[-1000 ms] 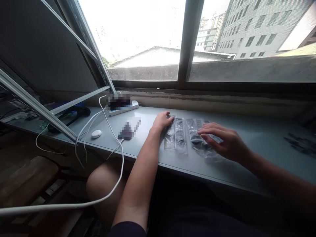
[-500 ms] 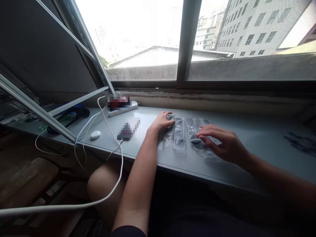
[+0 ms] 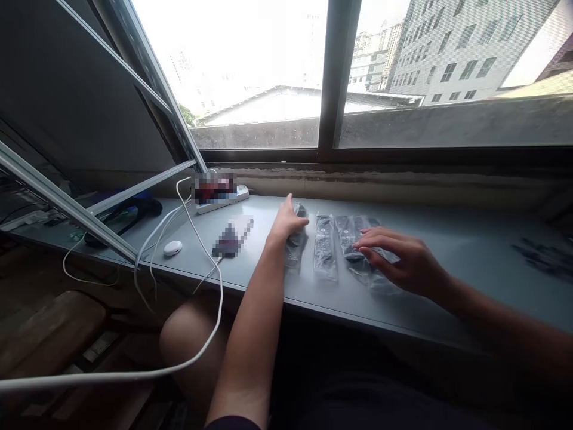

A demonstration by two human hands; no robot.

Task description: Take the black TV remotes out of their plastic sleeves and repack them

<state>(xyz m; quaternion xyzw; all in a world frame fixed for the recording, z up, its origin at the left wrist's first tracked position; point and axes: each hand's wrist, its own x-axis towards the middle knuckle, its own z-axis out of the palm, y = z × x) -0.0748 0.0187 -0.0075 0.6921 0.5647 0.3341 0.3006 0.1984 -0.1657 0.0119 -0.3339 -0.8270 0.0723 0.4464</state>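
Several dark, narrow items sealed in clear plastic bags lie on the grey table (image 3: 268,263). My left hand (image 3: 286,222) rests on the leftmost bagged item (image 3: 295,248), its index finger stretched toward the window and thumb spread to the right. Just right of it, apart from the others, lies another bagged item (image 3: 325,248) that no hand touches. Farther right, my right hand (image 3: 403,257) hovers over or rests on a cluster of bagged items (image 3: 353,239); its fingers are lightly bent, with a gap behind the thumb. The hand covers part of this cluster.
On the left are a blurred-out phone-like object (image 3: 233,239), a round white case (image 3: 172,248) and a white power strip (image 3: 224,200). A white cable (image 3: 217,322) loops over the table edge. A metal frame (image 3: 111,239) leans at left. Dark pieces (image 3: 541,257) lie far right.
My left hand has slid the leftmost bagged item to the left, opening a gap beside its neighbour. Its index finger and thumb have spread. My right hand has hardly moved.
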